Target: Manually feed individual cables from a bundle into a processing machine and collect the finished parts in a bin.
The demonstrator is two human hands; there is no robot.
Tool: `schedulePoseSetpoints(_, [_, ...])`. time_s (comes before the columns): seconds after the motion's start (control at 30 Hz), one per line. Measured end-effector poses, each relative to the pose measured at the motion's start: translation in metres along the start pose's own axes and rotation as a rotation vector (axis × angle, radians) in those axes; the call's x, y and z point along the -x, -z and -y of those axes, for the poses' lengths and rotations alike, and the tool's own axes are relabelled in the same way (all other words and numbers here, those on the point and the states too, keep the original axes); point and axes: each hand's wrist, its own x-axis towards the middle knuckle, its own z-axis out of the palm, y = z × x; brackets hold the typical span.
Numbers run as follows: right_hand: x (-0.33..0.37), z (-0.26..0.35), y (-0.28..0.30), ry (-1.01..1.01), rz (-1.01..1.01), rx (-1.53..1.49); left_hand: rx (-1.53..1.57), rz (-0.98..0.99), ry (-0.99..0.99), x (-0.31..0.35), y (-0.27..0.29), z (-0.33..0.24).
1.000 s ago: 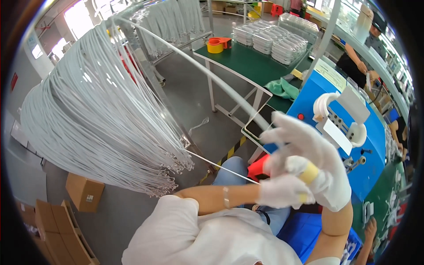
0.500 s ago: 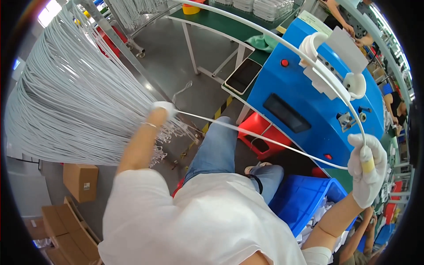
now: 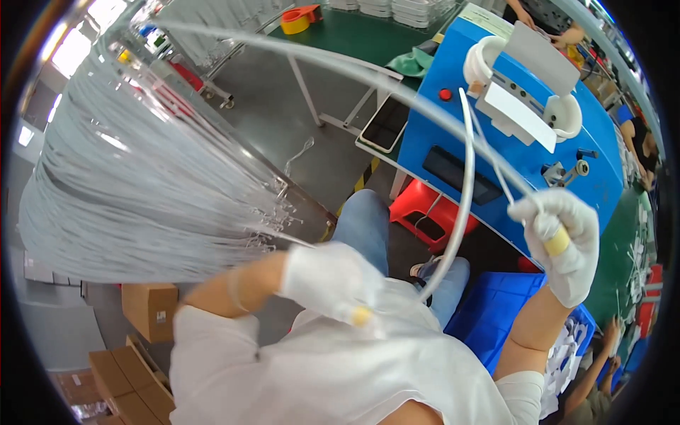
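Note:
My left hand point(image 3: 333, 283), in a white glove with a yellow band at a fingertip, is blurred in front of my shirt. Its fingers look closed where a white cable point(image 3: 466, 173) comes down in a loop toward them; the grip itself is smeared. In front of the blue machine, my right hand point(image 3: 567, 244) is closed on thin white cable, and its thumb wears a yellow band. From there one strand rises into the loop and another runs to the upper left. A big bundle of white cables point(image 3: 134, 191) hangs at my left.
At right stands the blue machine point(image 3: 524, 177) with white plastic guides. A phone point(image 3: 386, 124) lies on the green table's corner. Below are a red stool point(image 3: 432, 212) and a blue bin point(image 3: 489, 312) of white pieces. Cardboard boxes point(image 3: 149, 308) stand lower left. Other people work at far right.
My left hand has moved from the bundle down and right toward my chest. The cable strand stretched between my hands now loops upward. My right hand has shifted slightly left.

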Motion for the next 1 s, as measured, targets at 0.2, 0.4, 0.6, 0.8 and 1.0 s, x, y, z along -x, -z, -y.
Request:
schedulePoseSetpoints(0.2, [0.052,-0.014,0.040,-0.136,0.053,0.090,0.588,-0.676,-0.159,-0.070,0.007,-0.013])
schedulePoseSetpoints(0.4, [0.138,-0.036,0.077,-0.185,-0.156,-0.072,-0.607,-0.399,-0.269,-0.017,0.085,-0.014])
schedulePoseSetpoints(0.6, [0.150,-0.043,0.076,-0.329,-0.187,-0.041,-0.106,-1.474,0.098,0.017,0.065,-0.012])
schedulePoseSetpoints(0.8, [0.182,-0.070,0.105,-0.588,-0.527,-0.200,0.686,-0.876,-1.100,0.104,0.119,0.034])
schedulePoseSetpoints(1.0, [0.141,-0.066,0.077,-0.288,-0.696,1.075,0.851,-0.404,-0.594,0.046,0.098,0.041])
